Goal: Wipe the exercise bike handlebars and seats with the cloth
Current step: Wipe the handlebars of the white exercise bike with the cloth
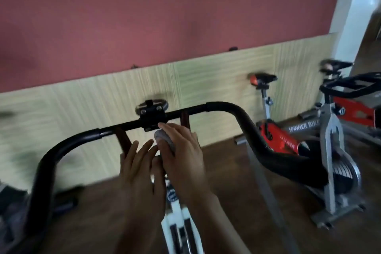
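Off at the right of the frame you have two red-and-grey spin bikes [309, 128] on the brown floor [226, 171], with two black saddles [262, 79] showing against the pale panelling [206, 80]. Directly ahead of your hands, one black clamp [151, 117] and two dark red struts [185, 118] crowd the bar's middle. The one black handlebar [233, 109] runs across the centre, both ends curving down toward you, blurred. Your right hand [181, 152] is curved over the wadded grey cloth [165, 140], holding it just below the clamp. Your left hand [140, 173] sits just beside it, fingers straight, holding nothing.
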### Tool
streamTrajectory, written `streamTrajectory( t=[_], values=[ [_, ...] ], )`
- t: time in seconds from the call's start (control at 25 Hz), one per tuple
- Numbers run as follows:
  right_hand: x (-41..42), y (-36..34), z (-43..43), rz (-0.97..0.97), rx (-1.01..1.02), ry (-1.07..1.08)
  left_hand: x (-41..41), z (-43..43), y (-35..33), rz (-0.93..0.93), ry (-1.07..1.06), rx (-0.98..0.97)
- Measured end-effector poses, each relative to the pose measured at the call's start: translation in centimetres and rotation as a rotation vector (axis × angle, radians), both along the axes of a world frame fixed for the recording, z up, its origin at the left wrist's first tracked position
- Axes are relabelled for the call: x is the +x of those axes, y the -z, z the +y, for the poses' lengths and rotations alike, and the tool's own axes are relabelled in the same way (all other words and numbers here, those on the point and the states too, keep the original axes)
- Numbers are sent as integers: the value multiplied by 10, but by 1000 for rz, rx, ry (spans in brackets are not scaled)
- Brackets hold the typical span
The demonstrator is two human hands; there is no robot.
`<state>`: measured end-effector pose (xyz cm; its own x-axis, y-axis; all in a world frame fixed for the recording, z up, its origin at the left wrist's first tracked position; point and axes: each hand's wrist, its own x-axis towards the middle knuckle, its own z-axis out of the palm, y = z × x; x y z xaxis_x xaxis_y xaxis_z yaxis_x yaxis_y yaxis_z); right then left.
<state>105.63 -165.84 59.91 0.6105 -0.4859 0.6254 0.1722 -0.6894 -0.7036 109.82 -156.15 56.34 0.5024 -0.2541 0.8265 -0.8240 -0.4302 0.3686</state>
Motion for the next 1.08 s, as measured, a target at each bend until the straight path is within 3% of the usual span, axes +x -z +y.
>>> streamTrajectory(
  t=[0.08,0.4,0.6,0.76,0.92,1.08],
  values=[
    [-6,-6,-4,101,64,-35,-15,-1,-7,176,-49,30],
    [-23,-28,-8,408,190,-193,-41,-4,-46,585,-181,152],
    [-21,-40,-3,384,216,-98,-43,0,-64,595,-235,282],
    [-9,-82,-18,424,206,-7,-25,-10,-85,550,-315,267],
    [20,-126,-59,524,210,9,1,-32,-110,574,-238,195],
    [25,-146,-113,574,159,-30,15,-63,-115,589,-100,241]
  ],
)
